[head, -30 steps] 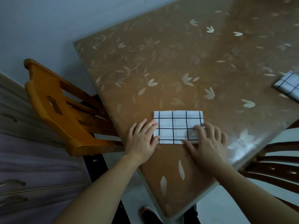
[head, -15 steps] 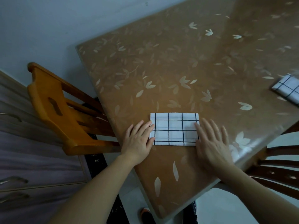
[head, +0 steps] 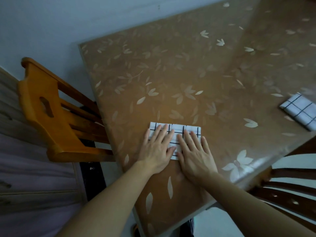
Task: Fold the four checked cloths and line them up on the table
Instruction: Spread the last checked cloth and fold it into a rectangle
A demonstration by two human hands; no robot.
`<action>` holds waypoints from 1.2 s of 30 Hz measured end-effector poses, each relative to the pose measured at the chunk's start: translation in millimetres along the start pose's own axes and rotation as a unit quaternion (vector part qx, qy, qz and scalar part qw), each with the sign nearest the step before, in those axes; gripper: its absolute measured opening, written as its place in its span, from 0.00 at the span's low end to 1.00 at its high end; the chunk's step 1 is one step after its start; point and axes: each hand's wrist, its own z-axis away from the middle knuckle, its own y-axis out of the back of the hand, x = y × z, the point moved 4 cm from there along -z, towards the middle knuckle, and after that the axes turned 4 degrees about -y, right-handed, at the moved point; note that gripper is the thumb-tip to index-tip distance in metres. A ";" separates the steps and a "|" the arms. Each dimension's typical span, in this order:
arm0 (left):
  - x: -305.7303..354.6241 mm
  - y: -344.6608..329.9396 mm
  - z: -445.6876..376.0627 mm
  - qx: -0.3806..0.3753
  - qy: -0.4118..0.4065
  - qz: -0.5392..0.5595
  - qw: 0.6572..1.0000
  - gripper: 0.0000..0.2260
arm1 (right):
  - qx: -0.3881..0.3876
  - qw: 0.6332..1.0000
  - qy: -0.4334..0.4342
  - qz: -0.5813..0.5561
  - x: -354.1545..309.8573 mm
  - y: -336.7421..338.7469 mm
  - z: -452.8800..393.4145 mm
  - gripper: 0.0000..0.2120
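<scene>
A folded white cloth with a black check (head: 177, 129) lies flat near the front edge of the brown leaf-patterned table (head: 171, 74). My left hand (head: 158, 147) lies flat on its left half with straight fingers. Beside it, my right hand (head: 195, 153) presses flat on the right half, and the thumbs nearly touch. Only the cloth's far strip and a patch between the hands show. A second folded checked cloth (head: 301, 111) lies at the right edge of the view, partly cut off.
An orange wooden chair (head: 51, 113) stands against the table's left side. A dark wooden chair (head: 290, 185) stands at the front right corner. A wall runs behind the table, and drawer fronts (head: 25, 185) are at the far left.
Both hands have slid from the cloth's two ends onto its top and now lie side by side, covering most of it. The camera view has shifted slightly.
</scene>
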 end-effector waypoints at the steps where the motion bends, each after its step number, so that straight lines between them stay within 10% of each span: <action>1: -5.4 -1.8 0.1 -0.008 0.007 -0.001 1.000 0.27 | -0.001 1.000 0.000 -0.001 1.0 -1.1 -0.2 0.27; 20: -36.3 8.9 21.7 0.015 0.089 -0.088 0.992 0.32 | -0.108 0.993 -0.035 -0.042 -4.1 55.6 -81.7 0.25; 31: -25.9 2.4 71.6 0.069 0.204 0.060 0.975 0.33 | -0.153 0.980 -0.072 -0.101 -3.9 61.4 -77.2 0.08; 36: -9.6 19.9 74.8 0.189 0.236 0.341 0.890 0.33 | -0.208 0.922 -0.087 -0.316 6.8 85.2 -65.7 0.03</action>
